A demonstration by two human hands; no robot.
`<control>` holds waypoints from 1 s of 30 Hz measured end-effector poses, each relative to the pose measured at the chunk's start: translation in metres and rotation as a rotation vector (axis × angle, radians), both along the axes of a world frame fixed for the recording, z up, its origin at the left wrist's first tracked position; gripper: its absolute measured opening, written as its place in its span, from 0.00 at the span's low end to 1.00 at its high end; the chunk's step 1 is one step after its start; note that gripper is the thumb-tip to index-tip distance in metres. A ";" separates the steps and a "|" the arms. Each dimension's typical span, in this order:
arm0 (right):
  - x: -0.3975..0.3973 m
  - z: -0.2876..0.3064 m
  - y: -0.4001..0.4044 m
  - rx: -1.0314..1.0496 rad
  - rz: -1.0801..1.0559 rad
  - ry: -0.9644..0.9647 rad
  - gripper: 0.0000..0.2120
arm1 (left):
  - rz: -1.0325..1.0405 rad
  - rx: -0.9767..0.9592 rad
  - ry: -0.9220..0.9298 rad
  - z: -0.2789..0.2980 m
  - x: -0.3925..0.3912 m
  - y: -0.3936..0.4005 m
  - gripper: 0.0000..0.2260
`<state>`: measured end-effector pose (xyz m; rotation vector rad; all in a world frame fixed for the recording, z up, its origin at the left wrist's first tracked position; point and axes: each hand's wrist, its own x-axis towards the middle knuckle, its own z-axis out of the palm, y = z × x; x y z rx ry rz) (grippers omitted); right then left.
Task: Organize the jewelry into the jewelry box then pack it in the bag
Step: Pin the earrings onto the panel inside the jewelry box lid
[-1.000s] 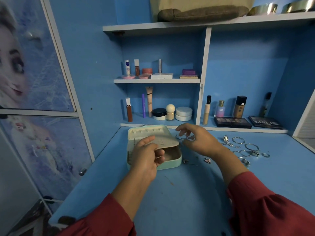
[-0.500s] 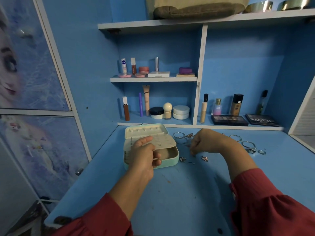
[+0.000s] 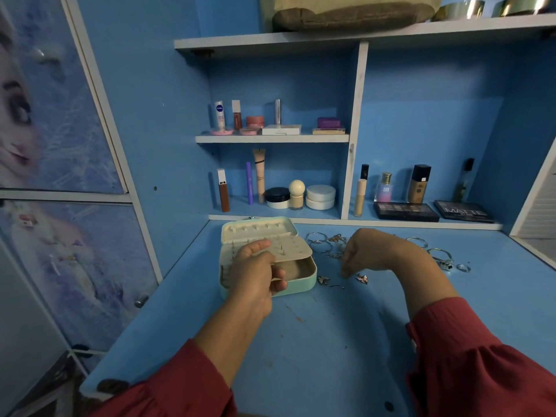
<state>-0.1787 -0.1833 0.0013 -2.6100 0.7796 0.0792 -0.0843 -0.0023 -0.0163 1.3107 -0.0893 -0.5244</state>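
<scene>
A mint jewelry box (image 3: 304,282) lies open at the back left of the blue desk, its lid (image 3: 258,228) tipped back. My left hand (image 3: 255,275) grips the box's beige inner flap (image 3: 293,249) and holds it lifted above the lower compartment. My right hand (image 3: 373,251) is to the right of the box, fingertips pinched together on the desk between two small butterfly-shaped earrings (image 3: 323,279) (image 3: 362,278). Whether it holds anything is hidden. Silver rings (image 3: 316,237) lie behind it, and more rings (image 3: 440,254) lie further right. A tan bag (image 3: 352,13) sits on the top shelf.
Shelves at the back of the desk hold cosmetics: tubes, jars (image 3: 320,197), bottles (image 3: 418,183) and two eyeshadow palettes (image 3: 406,211). A cabinet door with a cartoon print (image 3: 60,145) stands on the left. The desk's front edge runs below my red sleeves.
My right hand left the rings at the back and came down to the desk between the two small earrings. My left hand kept hold of the flap.
</scene>
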 end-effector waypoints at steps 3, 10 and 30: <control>0.001 -0.001 0.001 -0.009 -0.002 0.000 0.06 | 0.001 0.003 0.002 0.000 0.000 0.000 0.16; 0.001 0.000 0.003 -0.011 0.007 -0.012 0.03 | -0.005 -0.003 0.012 0.001 0.000 0.001 0.15; 0.005 0.001 0.008 0.010 0.081 0.095 0.05 | -0.007 -0.017 0.012 0.001 0.000 0.001 0.15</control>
